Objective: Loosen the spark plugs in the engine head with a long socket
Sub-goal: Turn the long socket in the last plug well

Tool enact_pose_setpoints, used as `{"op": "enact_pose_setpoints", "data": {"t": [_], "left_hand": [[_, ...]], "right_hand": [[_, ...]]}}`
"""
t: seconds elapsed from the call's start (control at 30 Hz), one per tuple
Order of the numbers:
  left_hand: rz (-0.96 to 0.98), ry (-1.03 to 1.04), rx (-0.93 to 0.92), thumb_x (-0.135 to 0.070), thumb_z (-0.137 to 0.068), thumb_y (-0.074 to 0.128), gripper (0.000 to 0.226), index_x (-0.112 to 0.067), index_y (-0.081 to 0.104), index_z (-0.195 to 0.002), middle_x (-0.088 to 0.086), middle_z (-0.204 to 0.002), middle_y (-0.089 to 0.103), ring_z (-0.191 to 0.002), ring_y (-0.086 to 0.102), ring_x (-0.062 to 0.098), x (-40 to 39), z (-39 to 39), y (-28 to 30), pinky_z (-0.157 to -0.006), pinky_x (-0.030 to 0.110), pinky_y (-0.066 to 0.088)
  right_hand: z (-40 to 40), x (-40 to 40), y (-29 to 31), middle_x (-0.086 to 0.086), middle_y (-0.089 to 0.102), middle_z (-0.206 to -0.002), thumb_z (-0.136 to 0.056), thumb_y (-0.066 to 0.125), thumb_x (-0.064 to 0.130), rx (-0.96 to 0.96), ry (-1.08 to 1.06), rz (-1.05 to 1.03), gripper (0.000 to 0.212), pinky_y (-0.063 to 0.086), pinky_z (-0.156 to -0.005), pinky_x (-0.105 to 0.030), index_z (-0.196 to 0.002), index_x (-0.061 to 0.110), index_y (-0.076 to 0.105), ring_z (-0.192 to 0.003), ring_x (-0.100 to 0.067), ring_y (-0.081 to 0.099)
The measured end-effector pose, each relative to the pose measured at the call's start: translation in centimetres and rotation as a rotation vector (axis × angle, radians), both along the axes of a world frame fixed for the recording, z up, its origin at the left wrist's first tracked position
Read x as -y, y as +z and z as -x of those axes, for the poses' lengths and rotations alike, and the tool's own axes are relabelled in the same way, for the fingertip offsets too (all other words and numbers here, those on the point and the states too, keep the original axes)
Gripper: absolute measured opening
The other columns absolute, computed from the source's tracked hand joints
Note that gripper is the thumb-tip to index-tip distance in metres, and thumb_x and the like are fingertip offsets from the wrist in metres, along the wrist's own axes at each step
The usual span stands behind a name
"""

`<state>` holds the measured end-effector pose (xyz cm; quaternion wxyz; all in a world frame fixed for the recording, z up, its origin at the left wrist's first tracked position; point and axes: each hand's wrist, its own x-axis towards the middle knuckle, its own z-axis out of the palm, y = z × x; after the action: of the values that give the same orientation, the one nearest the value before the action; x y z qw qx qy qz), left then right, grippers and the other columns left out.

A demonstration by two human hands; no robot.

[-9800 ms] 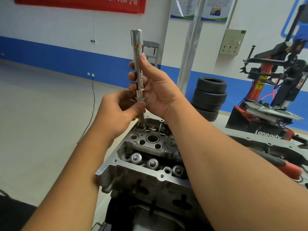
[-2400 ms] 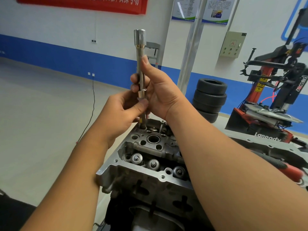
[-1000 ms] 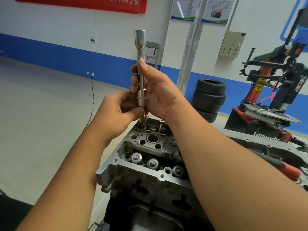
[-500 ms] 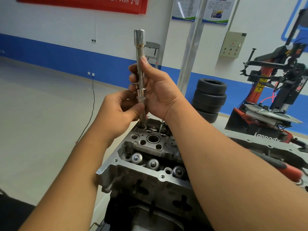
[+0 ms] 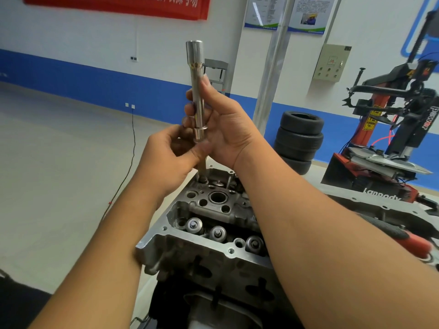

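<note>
long socket [image 5: 198, 91]: shiny silver | engine head [image 5: 202, 243]: grey | tyres [image 5: 300, 141]: black | banner [image 5: 114, 5]: red

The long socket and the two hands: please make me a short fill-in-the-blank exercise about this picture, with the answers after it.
1. The long socket stands nearly ____ over the engine head.
2. The right hand grips the socket ____ the left hand.
3. Behind the right arm, black ____ are stacked by the blue-striped wall.
4. The socket's lower end enters a hole at the head's ____ end.

Answers: upright; above; tires; far
</note>
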<state>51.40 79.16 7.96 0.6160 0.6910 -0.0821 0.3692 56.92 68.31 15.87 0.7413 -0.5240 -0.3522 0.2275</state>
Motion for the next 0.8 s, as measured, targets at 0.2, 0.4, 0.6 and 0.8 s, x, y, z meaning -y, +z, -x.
{"op": "enact_pose_setpoints", "data": {"t": [0.2,0.4,0.6,0.8], "left_hand": [[-0.004,-0.128,-0.006,-0.036,-0.096,0.064,0.014,-0.031,0.074,-0.104,0.002,-0.096,0.079,-0.090,0.078,0.026,-0.4,0.2,-0.1,-0.085,0.052,0.063],[0.016,-0.039,0.036,-0.025,-0.092,0.075,0.007,-0.026,0.070,-0.096,-0.004,-0.082,0.078,-0.076,0.075,0.013,0.0,0.0,0.0,-0.070,0.035,0.061],[0.014,-0.142,0.008,-0.034,-0.093,0.064,0.022,-0.021,0.071,-0.110,0.002,-0.095,0.080,-0.091,0.078,0.026,-0.1,0.6,0.2,-0.083,0.041,0.065],[0.063,-0.025,0.026,-0.025,-0.088,0.077,0.013,-0.020,0.070,-0.098,-0.002,-0.081,0.078,-0.077,0.076,0.021,0.0,0.2,0.2,-0.073,0.040,0.063]], "right_hand": [[-0.3,0.1,0.0,-0.001,0.068,-0.077,-0.101,0.060,0.043,0.061,-0.037,0.021,0.031,0.049,-0.076,-0.032,-0.091,0.014,0.067,-0.071,-0.018,0.059],[-0.2,-0.1,-0.1,-0.002,0.068,-0.078,-0.101,0.060,0.044,0.009,-0.015,-0.016,0.034,0.052,-0.069,-0.030,-0.092,0.012,0.068,-0.068,-0.018,0.058],[-0.3,0.0,0.0,-0.001,0.068,-0.079,-0.099,0.063,0.042,0.083,-0.067,0.027,0.029,0.049,-0.073,-0.032,-0.087,0.016,0.065,-0.071,-0.018,0.056],[-0.1,-0.3,0.0,-0.002,0.070,-0.079,-0.104,0.055,0.045,0.012,-0.010,-0.009,0.038,0.052,-0.068,-0.029,-0.092,0.012,0.068,-0.069,-0.018,0.057]]}}
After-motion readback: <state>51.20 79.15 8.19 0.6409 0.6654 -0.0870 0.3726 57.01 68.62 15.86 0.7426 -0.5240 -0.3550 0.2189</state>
